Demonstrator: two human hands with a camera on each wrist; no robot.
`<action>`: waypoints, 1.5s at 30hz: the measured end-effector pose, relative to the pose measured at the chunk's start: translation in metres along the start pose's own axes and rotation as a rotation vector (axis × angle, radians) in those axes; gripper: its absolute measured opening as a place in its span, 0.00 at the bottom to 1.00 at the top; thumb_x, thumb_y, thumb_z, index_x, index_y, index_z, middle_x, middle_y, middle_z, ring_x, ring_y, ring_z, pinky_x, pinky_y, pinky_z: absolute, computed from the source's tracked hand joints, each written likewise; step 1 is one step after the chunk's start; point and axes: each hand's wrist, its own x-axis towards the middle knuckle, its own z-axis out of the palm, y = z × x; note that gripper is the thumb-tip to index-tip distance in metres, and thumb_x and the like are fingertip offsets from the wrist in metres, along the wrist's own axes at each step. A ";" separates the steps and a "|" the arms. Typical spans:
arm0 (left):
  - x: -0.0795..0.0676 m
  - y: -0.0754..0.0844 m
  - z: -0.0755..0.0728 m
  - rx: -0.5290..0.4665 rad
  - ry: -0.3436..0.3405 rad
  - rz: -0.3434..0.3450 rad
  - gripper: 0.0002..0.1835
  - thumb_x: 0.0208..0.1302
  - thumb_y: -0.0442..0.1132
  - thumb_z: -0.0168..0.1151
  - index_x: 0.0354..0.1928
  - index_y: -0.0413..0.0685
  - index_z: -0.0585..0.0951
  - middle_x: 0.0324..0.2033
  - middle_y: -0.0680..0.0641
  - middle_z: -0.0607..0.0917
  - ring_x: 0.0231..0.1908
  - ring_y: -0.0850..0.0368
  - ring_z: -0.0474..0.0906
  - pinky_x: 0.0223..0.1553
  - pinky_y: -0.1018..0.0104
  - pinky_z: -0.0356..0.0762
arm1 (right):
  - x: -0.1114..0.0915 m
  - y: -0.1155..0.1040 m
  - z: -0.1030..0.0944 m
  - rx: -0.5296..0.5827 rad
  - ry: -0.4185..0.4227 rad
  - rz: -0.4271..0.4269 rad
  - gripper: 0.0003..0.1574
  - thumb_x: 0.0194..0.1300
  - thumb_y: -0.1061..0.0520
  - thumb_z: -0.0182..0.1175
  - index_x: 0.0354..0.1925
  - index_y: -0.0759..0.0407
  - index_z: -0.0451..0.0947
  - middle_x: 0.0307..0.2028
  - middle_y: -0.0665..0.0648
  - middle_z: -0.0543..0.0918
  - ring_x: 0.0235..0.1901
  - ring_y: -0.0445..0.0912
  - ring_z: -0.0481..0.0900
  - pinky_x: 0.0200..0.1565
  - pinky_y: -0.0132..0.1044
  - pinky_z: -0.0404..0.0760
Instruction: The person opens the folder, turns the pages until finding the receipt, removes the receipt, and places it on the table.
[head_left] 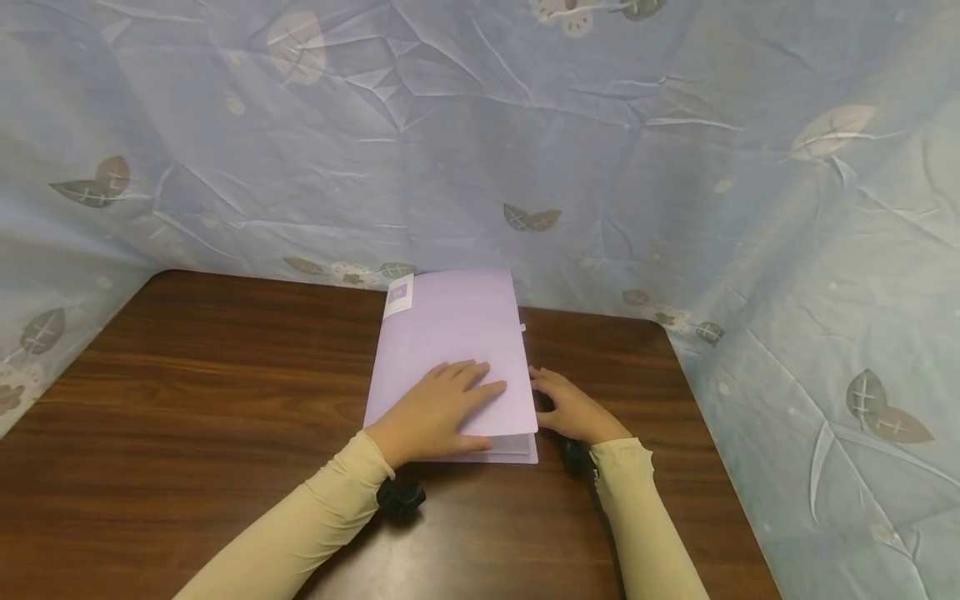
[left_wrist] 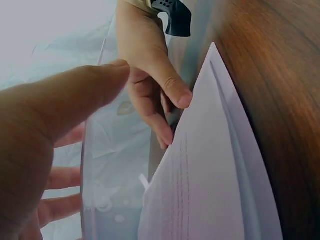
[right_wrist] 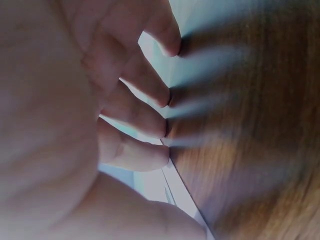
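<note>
A light purple folder (head_left: 457, 333) with a white label at its top left corner lies on the table, its front cover standing slightly apart from the pages (left_wrist: 200, 180). My left hand (head_left: 442, 408) rests on the cover with fingers spread, its thumb by the lower edge. Through the translucent cover in the left wrist view, my right hand (head_left: 573, 406) shows beyond the folder. Beside the folder's right edge, its fingertips (right_wrist: 162, 127) come down at the wooden surface. The right thumb (left_wrist: 177, 92) is at the edge of the pages; firm contact is unclear.
The dark brown wooden table (head_left: 187, 400) has a rounded far edge. A pale blue curtain (head_left: 465, 150) with leaf prints hangs behind it and along both sides. Black wrist devices (head_left: 400, 497) sit under the sleeves, and a cable runs along the right forearm.
</note>
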 end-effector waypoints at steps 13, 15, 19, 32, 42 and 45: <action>-0.019 -0.008 -0.029 0.041 0.229 0.033 0.36 0.61 0.61 0.69 0.69 0.56 0.78 0.63 0.45 0.80 0.64 0.47 0.76 0.63 0.51 0.77 | -0.001 -0.005 -0.001 0.018 -0.023 0.023 0.41 0.67 0.51 0.70 0.72 0.66 0.70 0.79 0.64 0.60 0.79 0.62 0.52 0.75 0.61 0.55; -0.025 -0.011 -0.037 0.043 0.260 0.057 0.36 0.62 0.59 0.70 0.70 0.54 0.77 0.63 0.44 0.80 0.65 0.46 0.75 0.66 0.51 0.73 | -0.001 -0.004 -0.001 0.022 -0.026 0.016 0.41 0.68 0.51 0.70 0.72 0.66 0.70 0.79 0.63 0.59 0.79 0.62 0.52 0.75 0.61 0.54; -0.036 -0.015 -0.055 0.071 0.310 0.099 0.37 0.62 0.54 0.71 0.72 0.54 0.74 0.65 0.43 0.78 0.66 0.44 0.74 0.68 0.49 0.70 | -0.001 -0.003 0.001 0.026 -0.028 0.019 0.42 0.68 0.51 0.70 0.73 0.65 0.69 0.79 0.63 0.60 0.79 0.61 0.52 0.75 0.60 0.54; -0.074 -0.030 -0.107 0.097 0.427 0.175 0.41 0.57 0.37 0.71 0.75 0.49 0.71 0.72 0.36 0.68 0.72 0.36 0.65 0.74 0.47 0.60 | 0.002 -0.003 0.001 0.006 -0.027 0.062 0.43 0.67 0.50 0.71 0.73 0.64 0.69 0.80 0.61 0.59 0.80 0.60 0.50 0.76 0.59 0.53; -0.102 -0.038 -0.144 0.151 0.608 0.166 0.25 0.76 0.54 0.52 0.49 0.38 0.84 0.61 0.38 0.83 0.68 0.39 0.72 0.75 0.54 0.58 | 0.002 -0.003 0.001 0.014 -0.026 0.056 0.42 0.67 0.51 0.71 0.73 0.64 0.69 0.80 0.61 0.59 0.80 0.60 0.50 0.76 0.59 0.53; -0.109 -0.040 -0.153 0.188 0.650 0.145 0.24 0.76 0.53 0.52 0.40 0.38 0.85 0.54 0.37 0.86 0.63 0.37 0.77 0.73 0.57 0.61 | 0.002 -0.002 0.000 0.018 -0.026 0.051 0.42 0.67 0.51 0.71 0.73 0.64 0.69 0.79 0.61 0.59 0.80 0.61 0.51 0.76 0.60 0.53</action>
